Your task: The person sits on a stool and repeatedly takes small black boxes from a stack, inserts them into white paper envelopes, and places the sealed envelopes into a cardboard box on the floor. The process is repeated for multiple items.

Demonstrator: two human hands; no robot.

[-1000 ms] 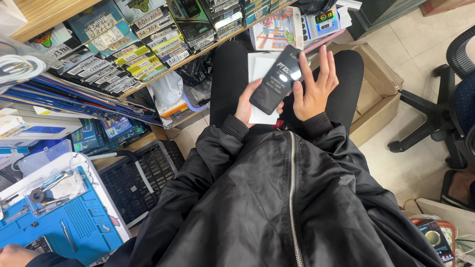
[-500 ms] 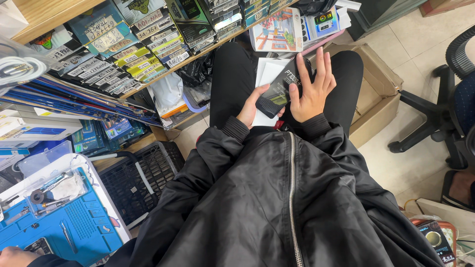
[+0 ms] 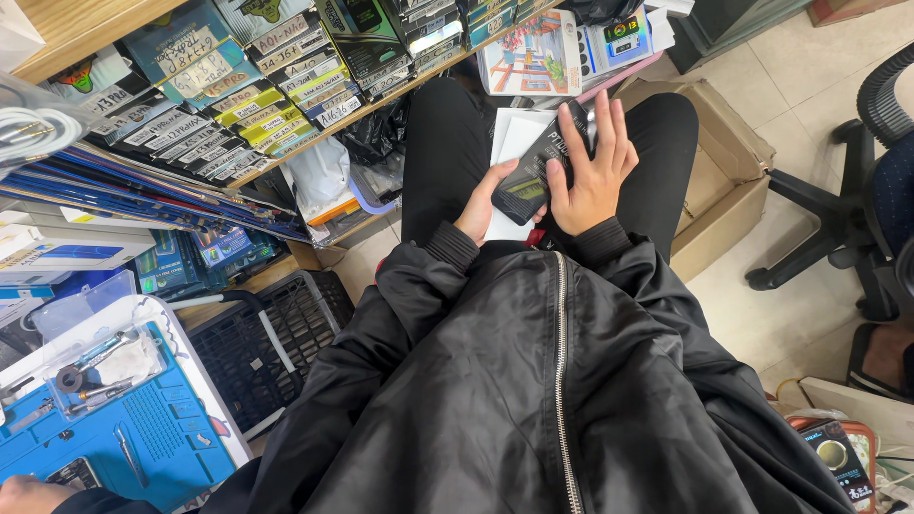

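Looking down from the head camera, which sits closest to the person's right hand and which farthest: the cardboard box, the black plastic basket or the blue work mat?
From the right hand:
1. Cardboard box, just beside it to the right, on the floor.
2. Black plastic basket, lower left, under the shelves.
3. Blue work mat, farthest, in the bottom left corner.

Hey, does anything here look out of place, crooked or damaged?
Nothing looks damaged. The flat packets on the shelf lean in slanted rows, and the cardboard box sits open on the floor. Both hands hold the black packet over white sheets.
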